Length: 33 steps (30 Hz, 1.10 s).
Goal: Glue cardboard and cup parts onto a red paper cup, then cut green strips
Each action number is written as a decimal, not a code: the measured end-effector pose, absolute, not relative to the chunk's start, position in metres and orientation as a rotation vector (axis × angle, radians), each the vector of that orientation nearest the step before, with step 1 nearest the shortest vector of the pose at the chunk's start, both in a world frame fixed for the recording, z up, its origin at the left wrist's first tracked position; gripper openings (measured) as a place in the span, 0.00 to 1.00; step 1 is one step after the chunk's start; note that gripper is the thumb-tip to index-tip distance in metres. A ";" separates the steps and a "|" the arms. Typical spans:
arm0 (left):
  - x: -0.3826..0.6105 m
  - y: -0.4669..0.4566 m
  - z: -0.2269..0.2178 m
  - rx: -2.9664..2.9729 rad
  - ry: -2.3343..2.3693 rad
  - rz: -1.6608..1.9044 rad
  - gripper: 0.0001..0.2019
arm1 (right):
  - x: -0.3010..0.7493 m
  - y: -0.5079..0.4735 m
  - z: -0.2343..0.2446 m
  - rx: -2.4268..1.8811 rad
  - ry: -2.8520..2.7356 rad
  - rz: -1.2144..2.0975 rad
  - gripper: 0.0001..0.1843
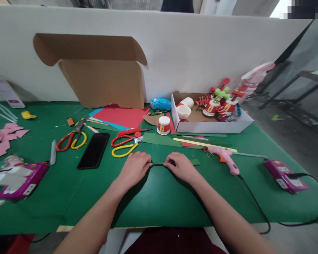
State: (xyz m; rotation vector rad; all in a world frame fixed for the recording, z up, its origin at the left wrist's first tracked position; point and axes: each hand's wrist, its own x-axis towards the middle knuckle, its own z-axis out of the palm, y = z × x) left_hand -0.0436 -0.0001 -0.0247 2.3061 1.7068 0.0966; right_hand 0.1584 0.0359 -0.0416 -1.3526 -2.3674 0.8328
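Observation:
Between both hands runs a narrow strip of green paper (158, 164), low over the green tabletop. My left hand (136, 164) pinches the strip's left part. The fingers of my right hand (178, 165) are closed on it a little further right, and its wider tail pokes out beyond that hand. Just behind my left hand lie red-and-yellow-handled scissors (125, 145). A wide green paper strip (160, 139) is spread behind the hands, with an upturned red-and-white paper cup (163, 125) beyond it.
A pink glue gun (224, 155) with a trailing cord lies right of my hands. To the left are a black phone (93, 151) and more scissors (74, 135). A white box (212, 127) with decorated cups and an open cardboard box (103, 83) stand behind.

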 end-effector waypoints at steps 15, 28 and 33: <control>-0.038 -0.001 -0.029 2.350 1.749 0.120 0.11 | 0.151 0.035 -0.035 -1.508 -2.423 0.757 0.08; -0.029 -0.001 -0.030 2.352 1.836 0.015 0.10 | 0.146 0.034 -0.030 -1.624 -2.493 0.676 0.08; -0.027 -0.001 -0.032 2.390 1.833 0.009 0.10 | 0.144 0.034 -0.030 -1.657 -2.505 0.633 0.08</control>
